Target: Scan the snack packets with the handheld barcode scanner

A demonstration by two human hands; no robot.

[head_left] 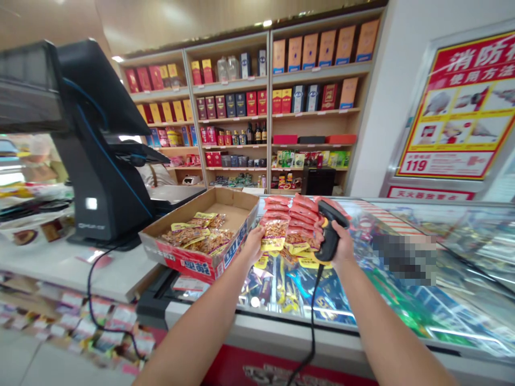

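Observation:
My left hand (254, 244) grips a fanned stack of red and yellow snack packets (292, 222), held up above the glass counter. My right hand (341, 246) is wrapped round the handle of a black barcode scanner (332, 228), whose head points at the packets from the right. The scanner's black cable (311, 316) hangs down toward the counter's front edge. Left of my hands an open cardboard box (237, 236) holds several more of the same packets (197, 236).
A black point-of-sale terminal (96, 161) stands on the white counter at left. The glass-topped display case (402, 279) stretches right below my hands. Shelves of boxed goods and bottles (265, 107) line the back wall. A red and yellow poster (462, 107) hangs at right.

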